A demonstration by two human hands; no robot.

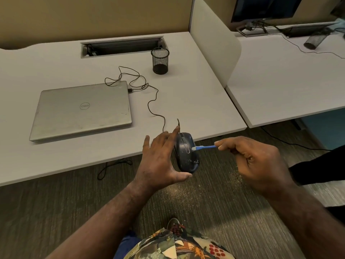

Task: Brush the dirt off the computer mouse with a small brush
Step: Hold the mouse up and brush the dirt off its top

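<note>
The computer mouse [186,153] is in the lower middle of the frame, held in the air just off the near edge of the desk [196,101], above the carpet. The left hand [160,157] holds it from the side: the thumb lies under its near end and the fingers [174,134] reach around its far end, with the other fingers spread and mostly straight. The right hand [255,161] has its fingers curled and pinches the end of the small blue brush [204,147], whose bristles touch the top of the mouse near the scroll wheel. White specks are visible on the near part of the mouse shell, so I judge the brushing is not finished.

Several things could go wrong from here. The hold of the left hand looks light, only at the two ends, so a strong stroke of the brush could turn the mouse or push it out, and it would fall to the carpet. The cable [155,103] runs up the frame, across the desk, to the closed laptop [82,111] at the left; if the mouse drops or is pulled toward the person, the cable may go tight and strain the plug. The brush is thin and is held at its very end, so it may bend or slip. Loosened dirt may also go into the gap of the wheel.
</note>
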